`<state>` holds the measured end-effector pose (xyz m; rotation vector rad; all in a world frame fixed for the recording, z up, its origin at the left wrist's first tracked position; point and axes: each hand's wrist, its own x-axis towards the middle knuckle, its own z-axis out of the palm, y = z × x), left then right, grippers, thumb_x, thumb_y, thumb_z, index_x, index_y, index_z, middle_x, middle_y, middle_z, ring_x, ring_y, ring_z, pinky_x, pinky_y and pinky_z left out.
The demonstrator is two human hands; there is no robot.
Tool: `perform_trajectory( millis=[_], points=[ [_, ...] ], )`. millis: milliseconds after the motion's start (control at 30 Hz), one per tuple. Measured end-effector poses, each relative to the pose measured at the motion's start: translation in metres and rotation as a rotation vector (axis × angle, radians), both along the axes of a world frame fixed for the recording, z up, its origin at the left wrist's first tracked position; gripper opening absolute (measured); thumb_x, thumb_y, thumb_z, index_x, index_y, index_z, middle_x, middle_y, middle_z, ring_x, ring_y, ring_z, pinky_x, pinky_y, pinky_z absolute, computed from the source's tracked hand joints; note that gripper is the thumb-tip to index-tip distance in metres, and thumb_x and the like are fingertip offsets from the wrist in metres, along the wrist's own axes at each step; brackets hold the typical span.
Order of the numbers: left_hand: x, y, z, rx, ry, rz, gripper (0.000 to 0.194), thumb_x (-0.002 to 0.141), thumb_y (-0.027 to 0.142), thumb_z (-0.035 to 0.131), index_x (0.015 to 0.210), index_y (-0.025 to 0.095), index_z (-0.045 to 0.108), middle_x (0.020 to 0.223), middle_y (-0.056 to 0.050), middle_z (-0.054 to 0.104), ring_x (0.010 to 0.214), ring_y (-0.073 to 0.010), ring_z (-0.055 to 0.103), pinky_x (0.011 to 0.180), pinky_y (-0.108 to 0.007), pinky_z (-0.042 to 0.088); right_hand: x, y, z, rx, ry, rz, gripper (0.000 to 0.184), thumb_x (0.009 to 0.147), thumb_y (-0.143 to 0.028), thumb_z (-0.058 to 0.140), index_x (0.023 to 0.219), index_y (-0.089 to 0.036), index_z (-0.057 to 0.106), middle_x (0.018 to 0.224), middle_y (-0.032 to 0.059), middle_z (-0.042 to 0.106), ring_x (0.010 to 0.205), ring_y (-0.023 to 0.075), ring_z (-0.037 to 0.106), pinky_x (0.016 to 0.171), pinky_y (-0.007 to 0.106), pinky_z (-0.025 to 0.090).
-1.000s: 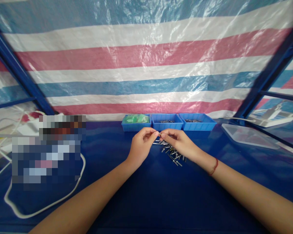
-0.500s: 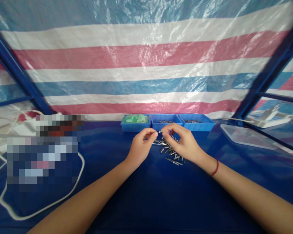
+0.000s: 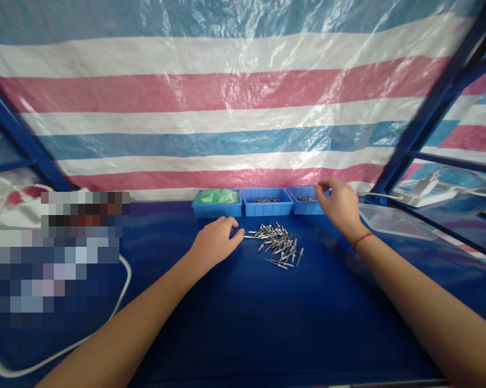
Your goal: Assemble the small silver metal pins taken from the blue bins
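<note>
A loose pile of silver blind rivets (image 3: 277, 240) lies on the blue tabletop. At the pile's left edge is my left hand (image 3: 219, 240), thumb and fingers apart, holding nothing. Its fingertips are close to a rivet that points left. Over the right blue bin (image 3: 303, 207) hangs my right hand (image 3: 340, 205), its fingers slightly parted and no rivet visible in them. More rivets lie in that bin, partly hidden by the hand. The middle blue bin (image 3: 267, 209) also holds rivets.
A third blue bin (image 3: 217, 211) at the left holds green packets (image 3: 216, 196). A clear plastic lid (image 3: 396, 221) lies at the right. A white cable (image 3: 124, 280) loops across the left side. Blue metal posts and a striped sheet (image 3: 227, 91) stand behind.
My hands have moved apart from the rivet they both held. The right hand has gone right to the right bin; the left has opened and dropped beside the pile. The view has shifted slightly.
</note>
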<state>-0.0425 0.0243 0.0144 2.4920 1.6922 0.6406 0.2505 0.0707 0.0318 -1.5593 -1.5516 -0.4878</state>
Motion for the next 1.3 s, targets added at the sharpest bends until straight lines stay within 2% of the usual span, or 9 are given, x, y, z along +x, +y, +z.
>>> perform_trajectory(
  millis=[133,300,367,467,633,733,933,1167,1300],
  points=[
    [-0.006,-0.001,0.0,-0.065,0.107,-0.017,0.032,0.082,0.046,0.046,0.088,0.02,0.063,0.092,-0.008,0.063,0.08,-0.0234,0.062,0.069,-0.032,0.045,0.009,0.003,-0.004,-0.066,-0.153,-0.084,0.029,0.078,-0.028,0.05,0.093,-0.008,0.065,0.085,0.0162,0.067,0.079,0.0278,0.06,0.077,0.04,0.042],
    [-0.009,0.004,-0.001,-0.099,0.117,-0.048,0.022,0.084,0.029,0.044,0.077,0.018,0.062,0.084,-0.007,0.062,0.078,-0.0212,0.061,0.071,-0.031,0.044,-0.023,-0.009,0.005,-0.13,-0.143,0.125,0.022,0.079,-0.025,0.049,0.079,-0.014,0.067,0.079,0.0106,0.069,0.076,0.0242,0.061,0.076,0.036,0.043],
    [-0.006,0.005,0.0,-0.089,0.012,-0.07,0.022,0.085,0.029,0.043,0.077,0.018,0.06,0.083,-0.006,0.062,0.079,-0.0203,0.06,0.072,-0.031,0.043,-0.043,-0.018,0.006,-0.199,-0.069,0.27,0.019,0.078,-0.023,0.05,0.076,-0.016,0.068,0.077,0.0077,0.07,0.073,0.0212,0.062,0.071,0.032,0.043],
    [0.003,0.002,0.0,-0.125,-0.292,-0.147,0.02,0.087,0.032,0.041,0.084,0.019,0.057,0.081,-0.002,0.062,0.078,-0.0175,0.06,0.073,-0.029,0.044,-0.073,-0.035,0.003,-0.325,0.125,0.534,0.016,0.078,-0.022,0.053,0.076,-0.017,0.068,0.081,0.0044,0.071,0.071,0.0172,0.063,0.064,0.028,0.044],
    [0.021,-0.01,0.002,-0.266,-0.718,-0.253,0.017,0.087,0.032,0.042,0.084,0.018,0.051,0.082,0.0,0.058,0.073,-0.0136,0.06,0.071,-0.027,0.046,-0.105,-0.061,0.003,-0.326,0.267,0.781,0.013,0.078,-0.024,0.056,0.079,-0.019,0.068,0.08,0.0018,0.07,0.069,0.0146,0.061,0.062,0.028,0.044],
    [0.027,-0.018,0.005,-0.283,-0.807,-0.286,0.018,0.088,0.033,0.042,0.087,0.018,0.051,0.082,-0.001,0.058,0.073,-0.0127,0.059,0.071,-0.027,0.045,-0.109,-0.07,0.007,-0.308,0.348,0.825,0.012,0.079,-0.025,0.057,0.079,-0.019,0.068,0.075,0.0008,0.068,0.064,0.0128,0.058,0.061,0.027,0.044],
    [0.029,-0.023,0.01,-0.29,-0.84,-0.308,0.018,0.088,0.032,0.043,0.089,0.017,0.052,0.076,0.0,0.057,0.073,-0.0125,0.057,0.07,-0.026,0.043,-0.108,-0.072,0.009,-0.356,0.469,0.87,0.017,0.08,-0.031,0.058,0.078,-0.017,0.067,0.072,0.0019,0.066,0.066,0.0134,0.057,0.061,0.027,0.043],
    [0.032,-0.024,0.008,-0.309,-0.904,-0.35,0.015,0.085,0.031,0.05,0.089,0.018,0.054,0.084,-0.001,0.059,0.078,-0.0128,0.057,0.07,-0.025,0.044,-0.107,-0.076,0.012,-0.203,0.31,0.829,0.01,0.08,-0.021,0.056,0.072,-0.017,0.062,0.066,-0.001,0.057,0.061,0.0103,0.05,0.06,0.025,0.039],
    [0.033,-0.026,0.008,-0.214,-0.886,-0.335,0.013,0.083,0.029,0.052,0.088,0.018,0.057,0.086,-0.002,0.061,0.079,-0.0127,0.057,0.071,-0.025,0.045,-0.104,-0.078,0.016,-0.14,0.191,0.855,0.005,0.077,-0.012,0.056,0.074,-0.016,0.058,0.07,-0.0006,0.055,0.065,0.0104,0.05,0.062,0.024,0.039]
  ],
)
